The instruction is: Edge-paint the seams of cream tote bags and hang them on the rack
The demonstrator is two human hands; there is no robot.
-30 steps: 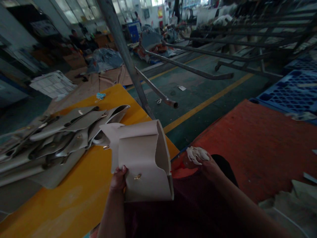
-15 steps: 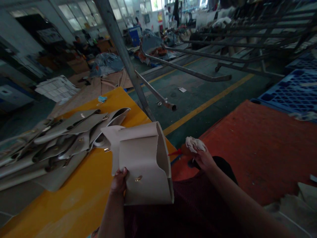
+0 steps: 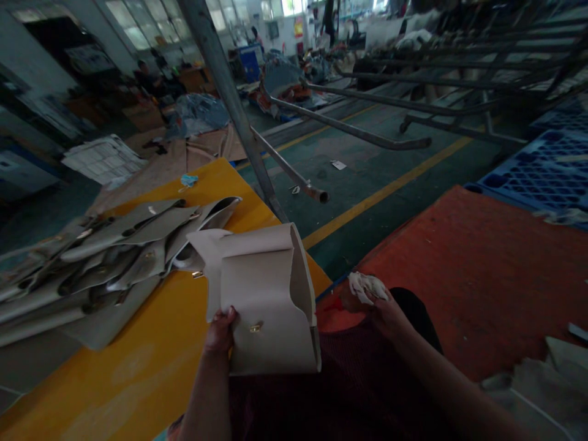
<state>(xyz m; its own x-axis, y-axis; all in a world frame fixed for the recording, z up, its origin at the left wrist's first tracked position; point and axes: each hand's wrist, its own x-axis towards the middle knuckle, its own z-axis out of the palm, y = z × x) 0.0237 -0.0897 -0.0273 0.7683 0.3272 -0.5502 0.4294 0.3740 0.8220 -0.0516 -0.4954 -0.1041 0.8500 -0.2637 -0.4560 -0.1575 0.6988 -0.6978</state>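
Observation:
My left hand (image 3: 221, 331) grips the lower left side of a beige bag piece (image 3: 264, 300), thumb on top. It is folded like a handbag body, with a small gold clasp (image 3: 255, 329) on its front and its right side open. Off to the right, my right hand (image 3: 383, 311) is closed around a crumpled white cloth (image 3: 367, 288) and what looks like a brownish bottle with a red nozzle (image 3: 334, 304). The nozzle points left toward the bag's open side; the bottle is dark and partly hidden, and a small gap seems to separate it from the bag.
Several similar beige bag pieces (image 3: 133, 245) lie heaped on the yellow table (image 3: 151, 361) at left. A slanted metal post (image 3: 229, 92) and rack bars (image 3: 349, 125) stand ahead. A red-orange board (image 3: 459, 263) and blue pallet (image 3: 542, 168) are on the right.
My right hand has moved down and slightly right with the cloth and red nozzle, drawing away from the bag's open edge. My left hand and the bag have hardly moved.

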